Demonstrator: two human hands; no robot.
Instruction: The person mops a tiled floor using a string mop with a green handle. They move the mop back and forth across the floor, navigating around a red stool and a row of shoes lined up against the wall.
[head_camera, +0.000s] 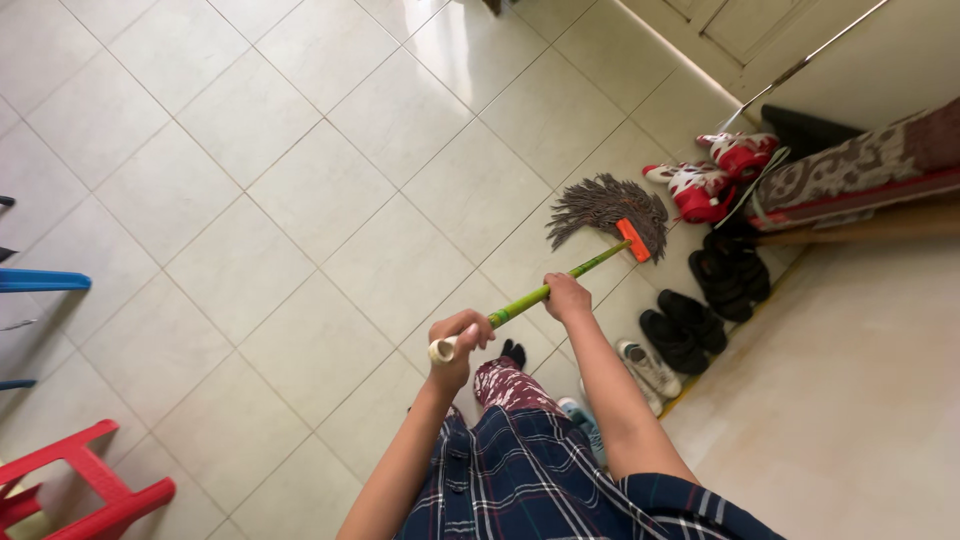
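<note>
I hold a mop with a green handle (570, 273) in both hands. My left hand (457, 345) is closed around the white-capped top end of the handle. My right hand (566, 297) grips the handle farther down. The mop's grey string head (600, 208), with an orange clamp, lies spread on the pale tiled floor (300, 200) close to a row of shoes.
Red and white shoes (710, 175), black sandals (735, 272), black shoes (680, 325) and white sneakers (648, 368) line the right side by a patterned mat (860, 165). A red plastic stool (80, 490) and blue chair legs (40, 282) stand at the left edge.
</note>
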